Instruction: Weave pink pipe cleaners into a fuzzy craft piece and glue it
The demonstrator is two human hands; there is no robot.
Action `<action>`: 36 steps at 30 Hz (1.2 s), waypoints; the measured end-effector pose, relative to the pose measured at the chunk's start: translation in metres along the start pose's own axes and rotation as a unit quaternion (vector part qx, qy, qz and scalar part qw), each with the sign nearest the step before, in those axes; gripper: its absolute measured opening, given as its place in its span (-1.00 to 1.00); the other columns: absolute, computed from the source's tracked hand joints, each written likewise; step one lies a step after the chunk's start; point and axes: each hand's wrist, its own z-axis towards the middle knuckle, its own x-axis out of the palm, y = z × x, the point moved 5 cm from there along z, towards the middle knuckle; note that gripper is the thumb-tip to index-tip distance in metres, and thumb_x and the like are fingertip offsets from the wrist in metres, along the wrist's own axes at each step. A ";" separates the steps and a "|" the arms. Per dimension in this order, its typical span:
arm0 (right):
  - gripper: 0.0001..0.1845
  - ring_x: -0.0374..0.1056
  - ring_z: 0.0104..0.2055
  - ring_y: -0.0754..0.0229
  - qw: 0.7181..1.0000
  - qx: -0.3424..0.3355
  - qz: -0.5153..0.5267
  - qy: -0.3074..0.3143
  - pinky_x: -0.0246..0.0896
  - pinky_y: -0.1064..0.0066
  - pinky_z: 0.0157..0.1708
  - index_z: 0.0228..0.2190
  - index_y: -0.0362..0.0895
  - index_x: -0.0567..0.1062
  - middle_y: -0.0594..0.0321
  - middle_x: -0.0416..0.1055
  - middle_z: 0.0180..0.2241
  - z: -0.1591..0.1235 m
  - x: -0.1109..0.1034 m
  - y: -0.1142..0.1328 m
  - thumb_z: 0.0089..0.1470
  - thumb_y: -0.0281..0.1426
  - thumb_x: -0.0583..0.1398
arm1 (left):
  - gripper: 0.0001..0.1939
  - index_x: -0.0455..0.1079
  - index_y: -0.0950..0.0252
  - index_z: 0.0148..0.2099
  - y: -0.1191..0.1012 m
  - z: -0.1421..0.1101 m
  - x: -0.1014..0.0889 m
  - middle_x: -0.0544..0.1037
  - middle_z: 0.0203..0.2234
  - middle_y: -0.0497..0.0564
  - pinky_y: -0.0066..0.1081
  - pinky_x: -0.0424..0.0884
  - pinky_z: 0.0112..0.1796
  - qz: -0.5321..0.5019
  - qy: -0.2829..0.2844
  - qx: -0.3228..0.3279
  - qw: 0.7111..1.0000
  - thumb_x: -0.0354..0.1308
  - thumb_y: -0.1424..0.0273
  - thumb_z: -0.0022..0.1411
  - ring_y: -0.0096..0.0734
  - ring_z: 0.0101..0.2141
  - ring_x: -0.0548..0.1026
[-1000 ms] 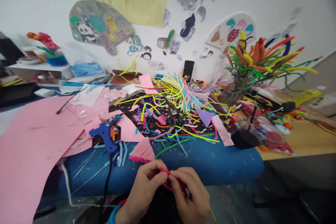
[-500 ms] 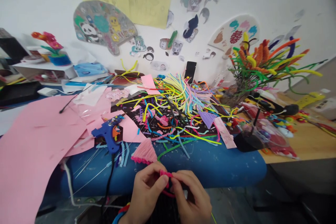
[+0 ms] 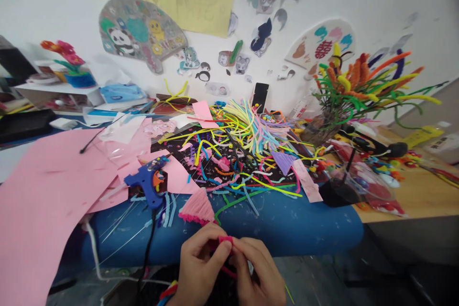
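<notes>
A hot-pink pipe cleaner (image 3: 225, 239) is pinched between both my hands at the table's front edge. My left hand (image 3: 201, 262) is closed on it, thumb against the forefinger. My right hand (image 3: 258, 267) grips it from the other side, fingertips meeting the left thumb. A further length of it shows below the fingers; the rest is hidden. Just beyond the left hand lies a pink fan-shaped pipe-cleaner piece (image 3: 197, 206) with a darker pink edge. A green pipe cleaner (image 3: 233, 203) rests behind it.
A blue glue gun (image 3: 147, 182) lies left, its black cord hanging over the edge. Pink sheets (image 3: 64, 172) cover the left side. Loose pipe cleaners and scissors (image 3: 234, 160) crowd a dark mat. A black-bottomed cup (image 3: 339, 193) with a straw and a vase of pipe-cleaner stems (image 3: 319, 129) stand right.
My right fingertips have moved slightly left and closer to the left thumb. Less of the pink pipe cleaner shows between my hands, and its lower loop has shifted.
</notes>
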 end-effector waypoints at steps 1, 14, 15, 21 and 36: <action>-0.66 0.48 -0.39 0.22 1.000 -0.004 0.004 0.008 0.45 0.46 -0.40 -0.17 -0.04 0.59 0.20 0.54 -0.38 -0.001 0.001 -0.001 0.14 -0.64 0.16 | -0.84 0.49 0.28 -0.48 0.001 0.000 -0.001 0.52 -0.56 -0.01 -0.49 0.43 -0.43 0.001 -0.003 -0.006 1.000 0.28 0.36 0.11 -0.38 -0.49 0.46; -0.67 0.49 -0.39 0.22 0.999 -0.005 0.030 0.014 0.45 0.47 -0.40 -0.23 -0.06 0.60 0.23 0.55 -0.40 0.007 0.001 0.003 0.04 -0.68 0.26 | -0.84 0.56 0.26 -0.43 0.004 0.004 -0.007 0.59 -0.54 -0.03 -0.55 0.45 -0.43 -0.022 0.003 -0.053 0.998 0.34 0.29 0.10 -0.41 -0.48 0.51; -0.69 0.49 -0.40 0.22 0.999 -0.002 0.031 0.012 0.44 0.48 -0.41 -0.25 -0.06 0.60 0.24 0.55 -0.41 0.008 0.000 0.003 0.04 -0.67 0.25 | -0.85 0.57 0.26 -0.44 0.003 0.004 -0.006 0.59 -0.54 -0.03 -0.56 0.44 -0.44 -0.027 0.013 -0.053 0.998 0.35 0.30 0.09 -0.42 -0.49 0.51; -0.74 0.47 -0.45 0.25 1.000 0.006 0.025 0.002 0.40 0.52 -0.45 -0.34 -0.07 0.60 0.27 0.53 -0.47 0.017 -0.006 0.007 0.02 -0.66 0.25 | -0.88 0.62 0.21 -0.29 0.002 0.007 -0.005 0.64 -0.49 -0.01 -0.52 0.48 -0.41 -0.057 0.075 -0.070 0.993 0.32 0.30 0.13 -0.41 -0.49 0.56; -0.76 0.43 -0.45 0.29 1.000 0.005 0.003 0.008 0.35 0.54 -0.40 -0.35 -0.08 0.56 0.30 0.51 -0.47 0.010 -0.002 0.009 0.06 -0.65 0.21 | -0.83 0.49 0.31 -0.37 -0.003 0.009 -0.004 0.48 -0.54 -0.09 -0.62 0.37 -0.49 -0.047 0.114 -0.023 0.992 0.23 0.33 0.24 -0.57 -0.56 0.44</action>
